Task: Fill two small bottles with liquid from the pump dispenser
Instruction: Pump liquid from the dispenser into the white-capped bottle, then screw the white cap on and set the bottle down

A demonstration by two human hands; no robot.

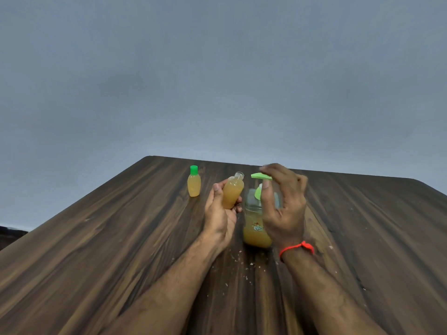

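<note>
Left hand [221, 209] grips the uncapped bottle [232, 193], tilted just left of the dispenser [257, 221] so its neck nears the spout, while right hand [284, 201] hovers relaxed, unclamped, over the pump; capped bottle [194, 183] stands farther left, apparently finished.

We see both forearms bare from the bottom edge of the view up to the wrists; no sleeves show anywhere. The left hand [219, 213] carries nothing on it: no ring, no watch, no band. The right hand [284, 206] is likewise without rings that we can make out. Around the right wrist we note a thin orange-red thread bracelet [296, 249], a single strand, with a small knot and short loose tuft on its outer side. Fine hair shows along both forearms. Fingernails look short and unpainted.
</note>
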